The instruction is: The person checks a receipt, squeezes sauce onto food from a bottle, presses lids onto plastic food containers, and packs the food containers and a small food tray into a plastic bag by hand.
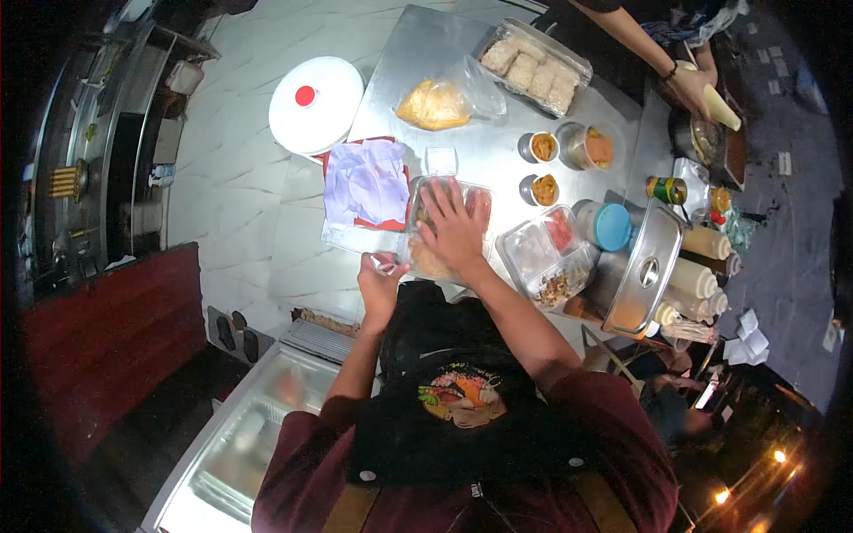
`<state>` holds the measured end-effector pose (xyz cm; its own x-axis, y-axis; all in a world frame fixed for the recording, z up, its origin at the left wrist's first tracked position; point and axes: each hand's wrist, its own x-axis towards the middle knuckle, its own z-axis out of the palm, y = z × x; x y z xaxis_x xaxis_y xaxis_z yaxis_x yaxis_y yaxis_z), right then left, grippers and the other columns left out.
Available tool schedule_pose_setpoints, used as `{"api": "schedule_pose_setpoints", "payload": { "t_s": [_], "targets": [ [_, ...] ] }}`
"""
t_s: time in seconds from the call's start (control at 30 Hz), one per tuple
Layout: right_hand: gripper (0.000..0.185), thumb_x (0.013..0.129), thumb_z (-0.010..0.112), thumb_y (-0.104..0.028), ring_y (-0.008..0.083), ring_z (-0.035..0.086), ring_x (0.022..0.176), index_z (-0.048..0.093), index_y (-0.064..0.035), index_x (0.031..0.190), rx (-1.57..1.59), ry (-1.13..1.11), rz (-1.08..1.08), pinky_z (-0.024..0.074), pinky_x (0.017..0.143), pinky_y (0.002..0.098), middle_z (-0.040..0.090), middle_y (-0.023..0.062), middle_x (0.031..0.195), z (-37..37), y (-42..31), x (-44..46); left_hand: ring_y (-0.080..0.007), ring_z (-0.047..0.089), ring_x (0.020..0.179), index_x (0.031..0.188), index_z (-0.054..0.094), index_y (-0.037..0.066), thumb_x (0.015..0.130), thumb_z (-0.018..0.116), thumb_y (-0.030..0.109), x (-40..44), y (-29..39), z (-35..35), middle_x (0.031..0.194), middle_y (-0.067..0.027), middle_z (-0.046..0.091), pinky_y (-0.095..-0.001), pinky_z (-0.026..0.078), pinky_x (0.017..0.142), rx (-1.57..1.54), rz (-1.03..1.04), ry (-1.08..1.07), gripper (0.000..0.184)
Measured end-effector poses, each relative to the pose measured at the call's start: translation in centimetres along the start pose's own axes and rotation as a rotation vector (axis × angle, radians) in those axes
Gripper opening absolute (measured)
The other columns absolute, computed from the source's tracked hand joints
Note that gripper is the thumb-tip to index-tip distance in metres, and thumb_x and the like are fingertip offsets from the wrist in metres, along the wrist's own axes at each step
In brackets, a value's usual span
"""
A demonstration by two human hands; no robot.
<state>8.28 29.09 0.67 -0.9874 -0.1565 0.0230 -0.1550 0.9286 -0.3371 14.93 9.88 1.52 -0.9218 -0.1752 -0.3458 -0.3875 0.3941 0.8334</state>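
Observation:
In the head view a clear plastic takeaway container point(428, 258) with brownish food inside sits at the table's front edge, close to my apron. My right hand point(455, 229) lies flat across its top with the fingers spread. At the near left corner of the container, my left hand point(380, 282) is closed, thumb and fingers pinched around something small, pale and shiny that I cannot make out. Just beyond my left hand lie crumpled lilac paper sheets point(366, 182) on a red tray point(382, 224). To the right of the container is a clear divided box point(526, 251) of toppings.
Along the steel table point(404, 71) are a bag of yellow crumbs point(434, 105), a tray of breaded pieces point(536, 69), small cups point(544, 189), a blue-lidded tub point(612, 226), a steel lid point(644, 271) and sauce bottles point(693, 277). A co-worker's hand point(689, 91) is at far right.

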Motion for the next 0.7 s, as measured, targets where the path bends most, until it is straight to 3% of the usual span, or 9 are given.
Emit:
{"api": "schedule_pose_setpoints", "payload": {
  "t_s": [0.1, 0.13, 0.23, 0.27, 0.3, 0.33, 0.43, 0.7],
  "targets": [
    [0.065, 0.097, 0.058, -0.043, 0.0288, 0.024, 0.156, 0.044, -0.0199, 0.156, 0.043, -0.049, 0.015, 0.0162, 0.122, 0.0655, 0.032, 0.0015, 0.168, -0.7, -0.2, 0.2, -0.0412, 0.064, 0.11, 0.107, 0.053, -0.003, 0.086, 0.073, -0.005, 0.6, 2.5, -0.6, 0.115, -0.0259, 0.063, -0.0461, 0.05, 0.096, 0.314, 0.585, 0.002, 0.029],
    [0.065, 0.097, 0.057, -0.041, 0.0287, 0.023, 0.156, 0.044, -0.018, 0.156, 0.043, -0.061, 0.012, 0.0161, 0.122, 0.0643, 0.031, 0.0027, 0.168, -0.8, -0.2, -0.2, -0.0498, 0.053, 0.121, 0.105, 0.05, -0.003, 0.087, 0.064, -0.008, 0.7, 3.7, -0.2, 0.128, -0.0302, 0.057, -0.053, 0.043, 0.105, 0.213, 0.411, -0.19, 0.023],
    [0.062, 0.099, 0.055, -0.034, 0.029, 0.024, 0.156, 0.042, -0.0111, 0.156, 0.122, -0.037, 0.012, 0.0155, 0.124, 0.0599, 0.03, 0.0073, 0.168, -0.9, 0.7, 0.2, -0.0507, 0.053, 0.125, 0.101, 0.048, -0.001, 0.088, 0.059, -0.008, 3.7, 3.3, 3.0, 0.137, -0.0303, 0.055, -0.055, 0.043, 0.106, 0.234, 0.709, -0.25, 0.018],
    [0.062, 0.1, 0.053, -0.031, 0.0294, 0.024, 0.156, 0.041, -0.0082, 0.156, 0.216, -0.015, 0.04, 0.0152, 0.125, 0.058, 0.03, 0.0095, 0.168, -0.7, 1.4, 0.1, -0.0496, 0.048, 0.135, 0.101, 0.048, -0.002, 0.09, 0.054, -0.004, 4.6, 3.4, 4.2, 0.147, -0.03, 0.049, -0.0548, 0.042, 0.109, 0.241, 0.77, -0.212, 0.013],
    [0.062, 0.1, 0.052, -0.029, 0.0298, 0.025, 0.156, 0.04, -0.0053, 0.156, 0.312, 0.004, 0.071, 0.0149, 0.126, 0.0561, 0.03, 0.0117, 0.168, -0.9, 1.9, -0.2, -0.0488, 0.046, 0.138, 0.1, 0.048, -0.002, 0.091, 0.054, -0.003, 5.2, 3.4, 4.8, 0.149, -0.03, 0.048, -0.0545, 0.041, 0.11, 0.315, 0.777, -0.196, 0.01],
    [0.065, 0.1, 0.051, -0.026, 0.0338, 0.026, 0.155, 0.035, 0.0021, 0.156, 0.237, 0.071, 0.1, 0.0153, 0.127, 0.0519, 0.03, 0.0195, 0.166, -1.1, 2.1, -0.9, -0.0479, 0.044, 0.14, 0.099, 0.048, -0.002, 0.092, 0.054, -0.001, 5.8, 3.3, 5.4, 0.151, -0.03, 0.046, -0.0541, 0.041, 0.112, 0.39, 0.783, -0.18, 0.008],
    [0.069, 0.1, 0.053, -0.028, 0.0367, 0.025, 0.155, 0.031, 0.0033, 0.158, 0.01, 0.055, 0.279, 0.0161, 0.126, 0.0528, 0.029, 0.0226, 0.166, -0.6, 1.6, -1.7, -0.0442, 0.041, 0.146, 0.093, 0.051, -0.003, 0.095, 0.053, 0.005, 6.9, 2.6, 6.5, 0.156, -0.0269, 0.042, -0.053, 0.039, 0.115, 0.512, 0.77, -0.182, 0.008],
    [0.076, 0.098, 0.056, -0.035, 0.0378, 0.021, 0.156, 0.029, 0.0052, 0.158, 0.0, -0.001, 0.251, 0.0169, 0.126, 0.0525, 0.026, 0.0238, 0.167, -0.4, 2.6, -1.6, -0.044, 0.039, 0.146, 0.093, 0.053, -0.001, 0.091, 0.061, 0.004, 6.1, 2.9, 6.4, 0.157, -0.0251, 0.04, -0.0545, 0.042, 0.111, 0.488, 0.711, -0.223, 0.011]
  ]
}}
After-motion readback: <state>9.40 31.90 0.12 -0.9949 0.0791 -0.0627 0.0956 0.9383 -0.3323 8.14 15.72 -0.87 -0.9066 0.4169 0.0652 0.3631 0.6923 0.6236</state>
